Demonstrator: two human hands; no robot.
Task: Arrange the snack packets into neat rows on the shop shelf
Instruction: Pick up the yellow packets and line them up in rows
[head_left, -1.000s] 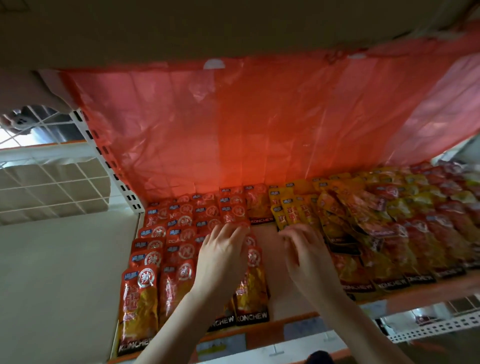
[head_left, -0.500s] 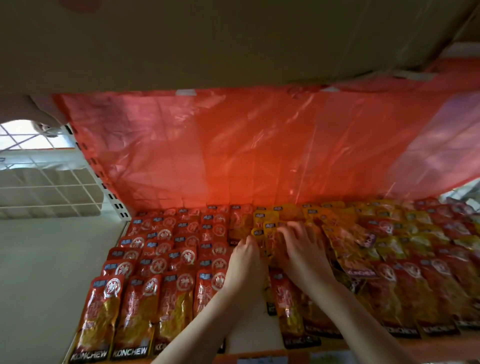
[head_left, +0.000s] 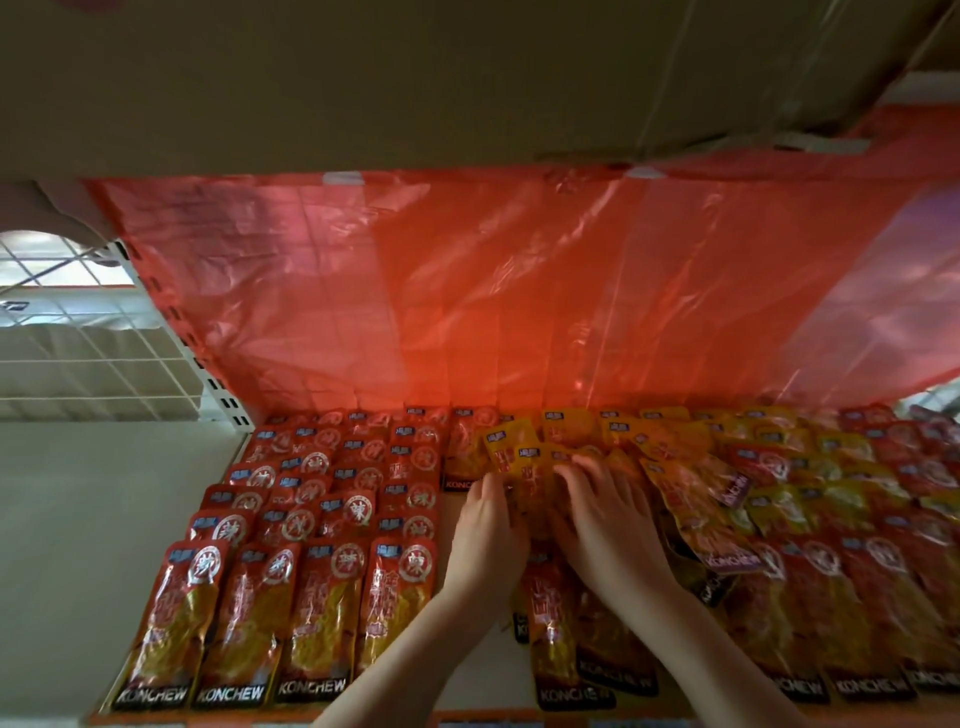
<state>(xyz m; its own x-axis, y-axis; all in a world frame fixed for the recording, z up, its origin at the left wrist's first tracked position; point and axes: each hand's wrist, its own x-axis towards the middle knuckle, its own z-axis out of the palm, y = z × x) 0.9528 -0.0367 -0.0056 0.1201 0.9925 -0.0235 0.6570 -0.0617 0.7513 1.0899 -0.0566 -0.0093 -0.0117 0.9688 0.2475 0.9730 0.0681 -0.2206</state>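
Red KONCHEW snack packets lie in overlapping neat rows on the left half of the shelf. Yellow and red packets lie in a looser, tilted heap on the right. In the middle, a short column of yellow packets runs toward the back. My left hand rests with its fingers against the left side of that column. My right hand lies flat with spread fingers on packets just right of it. The packets under both hands are partly hidden.
A red plastic sheet hangs behind the shelf. A cardboard underside closes in overhead. A white wire grid and a perforated upright stand at the left. The orange shelf edge runs along the bottom.
Both hands have reached farther back and come together on the middle column of yellow packets. The view has tilted, showing more of the front packet rows.
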